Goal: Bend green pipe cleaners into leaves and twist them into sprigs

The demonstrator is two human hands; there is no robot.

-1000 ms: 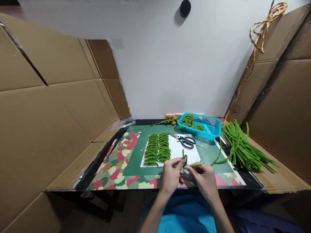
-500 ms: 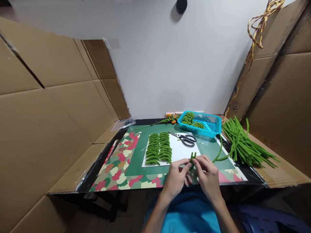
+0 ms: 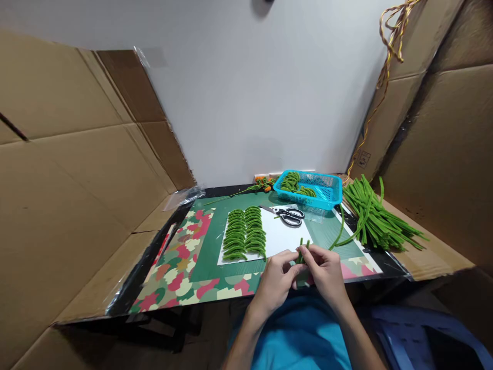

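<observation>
Between my fingertips, near the table's front edge, are short green fuzzy stems (image 3: 301, 247) whose tips poke up. My left hand (image 3: 278, 277) pinches them from the left, and my right hand (image 3: 324, 267) grips them from the right; the fingers hide their lower parts. Two columns of curved green pieces (image 3: 235, 234) lie on a white sheet (image 3: 275, 234) to the left. Black-handled scissors (image 3: 290, 218) rest at the sheet's upper right, closed or nearly so.
A blue basket (image 3: 327, 198) at the back holds more curved green pieces. Right of it lies a pile of long green stems (image 3: 381, 221). An orange-flowered stem (image 3: 264, 184) lies at the back. Cardboard walls (image 3: 77, 180) stand on both sides; a blue chair (image 3: 416, 334) is at lower right.
The view has shifted, so the table things appear a little further left. Both hands stay together on the green stems, with a slight change in how the stems' tips stand.
</observation>
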